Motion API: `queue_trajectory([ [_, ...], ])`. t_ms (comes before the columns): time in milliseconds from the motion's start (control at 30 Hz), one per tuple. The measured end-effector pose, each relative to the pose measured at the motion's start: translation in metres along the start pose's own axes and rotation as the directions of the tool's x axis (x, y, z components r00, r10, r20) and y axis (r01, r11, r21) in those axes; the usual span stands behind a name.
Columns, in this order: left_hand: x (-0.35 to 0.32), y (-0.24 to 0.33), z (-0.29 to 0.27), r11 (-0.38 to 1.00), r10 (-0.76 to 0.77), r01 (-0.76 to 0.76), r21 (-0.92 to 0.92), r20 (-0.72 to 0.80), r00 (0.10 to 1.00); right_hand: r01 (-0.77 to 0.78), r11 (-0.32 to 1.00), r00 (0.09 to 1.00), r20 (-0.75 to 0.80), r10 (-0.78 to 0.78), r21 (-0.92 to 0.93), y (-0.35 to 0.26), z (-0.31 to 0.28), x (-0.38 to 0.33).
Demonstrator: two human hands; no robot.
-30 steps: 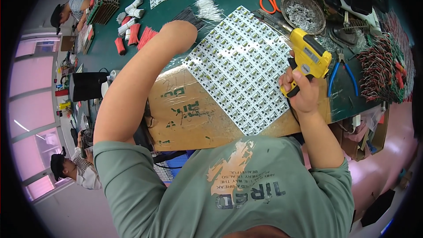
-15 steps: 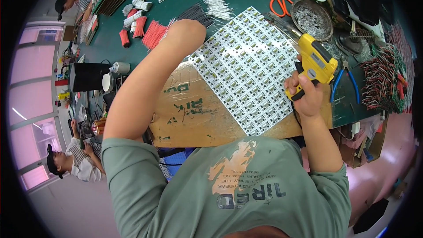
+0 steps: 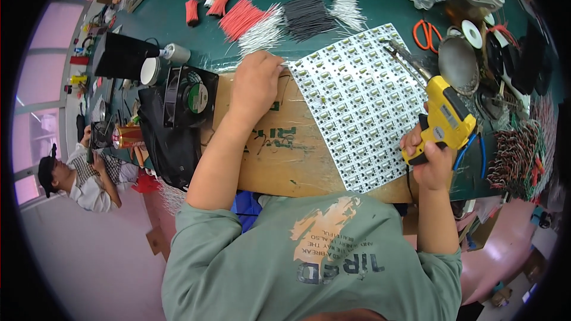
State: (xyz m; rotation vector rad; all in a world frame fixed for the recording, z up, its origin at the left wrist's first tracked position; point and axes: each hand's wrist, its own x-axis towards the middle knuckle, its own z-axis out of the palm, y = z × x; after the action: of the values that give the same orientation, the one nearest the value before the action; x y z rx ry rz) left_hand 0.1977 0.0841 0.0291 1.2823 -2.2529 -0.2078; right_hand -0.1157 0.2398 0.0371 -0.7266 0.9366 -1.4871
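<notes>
My right hand [image 3: 433,169] is wrapped round the handle of a yellow soldering gun [image 3: 445,113]. Its metal tip reaches over the far right part of a white sheet of small circuit boards [image 3: 351,107], which lies tilted on cardboard [image 3: 285,172]. Beside the sheet's left corner is my left hand [image 3: 256,86], back upward, with the fingertips pressed together; what they pinch is hidden or too small to make out. Beyond that hand lie rows of red wires [image 3: 242,18], white wires [image 3: 262,32] and black wires [image 3: 306,16], then more white wires [image 3: 347,9].
Orange-handled scissors [image 3: 425,35] and a round metal dish [image 3: 458,62] lie at the far right. Blue-handled pliers [image 3: 482,157] sit near a heap of wires [image 3: 514,160]. At left stand a black fan [image 3: 193,98] and a black bag [image 3: 166,142]. A person [image 3: 89,178] works farther left.
My left hand has come back from the wire bundles to the sheet's left corner. The soldering gun remains in my right hand. The view has shifted, uncovering the fan and bag.
</notes>
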Motion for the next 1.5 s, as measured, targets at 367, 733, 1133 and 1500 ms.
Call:
queue_trajectory([
  [367, -0.016, -0.008, 0.013, 0.992, 0.123, -0.126, -0.009, -0.159, 0.980, -0.293, 0.932, 0.940, 0.115, 0.322, -0.216, 0.034, 0.056, 0.005],
  [733, -0.016, -0.012, 0.016, 0.993, 0.121, -0.121, 0.012, -0.166, 0.979, -0.344, 0.886, 0.919, 0.079, 0.385, -0.312, 0.046, 0.068, 0.023],
  [1133, -0.016, -0.013, 0.017, 0.994, 0.107, -0.107, 0.014, -0.155, 0.982, -0.364, 0.865, 0.919, 0.020, 0.395, -0.347, 0.042, 0.082, 0.028],
  [1500, -0.014, -0.014, 0.015, 0.992, 0.119, -0.124, -0.023, -0.147, 0.982, -0.352, 0.862, 0.921, 0.030, 0.389, -0.365, 0.045, 0.078, 0.028],
])
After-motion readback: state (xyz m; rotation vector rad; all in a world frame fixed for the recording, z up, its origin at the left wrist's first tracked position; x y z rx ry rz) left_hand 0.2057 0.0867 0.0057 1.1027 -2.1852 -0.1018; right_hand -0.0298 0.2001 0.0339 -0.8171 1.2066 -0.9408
